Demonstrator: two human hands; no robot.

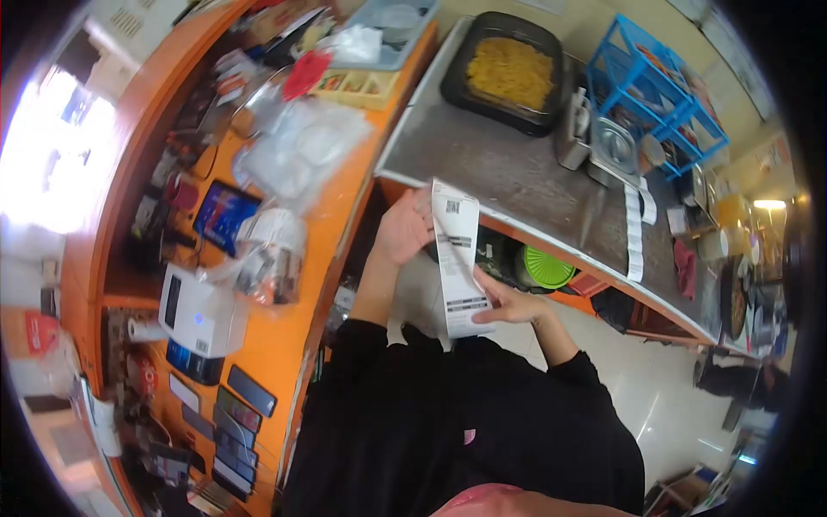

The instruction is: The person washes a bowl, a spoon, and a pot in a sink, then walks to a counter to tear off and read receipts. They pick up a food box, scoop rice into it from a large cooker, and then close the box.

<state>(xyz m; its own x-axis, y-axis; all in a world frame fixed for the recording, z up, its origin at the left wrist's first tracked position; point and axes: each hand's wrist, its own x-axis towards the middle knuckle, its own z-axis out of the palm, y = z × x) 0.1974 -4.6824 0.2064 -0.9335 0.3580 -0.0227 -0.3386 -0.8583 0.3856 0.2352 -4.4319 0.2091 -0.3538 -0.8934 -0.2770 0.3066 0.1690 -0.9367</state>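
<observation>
A long white printed receipt (pixel 457 258) with a square code near its top hangs in front of my black shirt. My left hand (pixel 407 228) has its fingers curled at the paper's upper left edge. Lower down, my right hand (pixel 510 303) pinches the slip from its right side, with some fingers hidden behind it. The paper is slightly bent along its length. Beyond it lies the front edge of a dark metal counter (pixel 517 177).
A black tray of yellow food (pixel 510 76) stands on the counter, near metal containers (pixel 614 148), a blue rack (pixel 659 86) and a paper strip (pixel 634 233). On the orange desk (pixel 319 250) are a white printer (pixel 198 310), a tablet (pixel 226 215), plastic bags (pixel 306 142) and several phones (pixel 252 390).
</observation>
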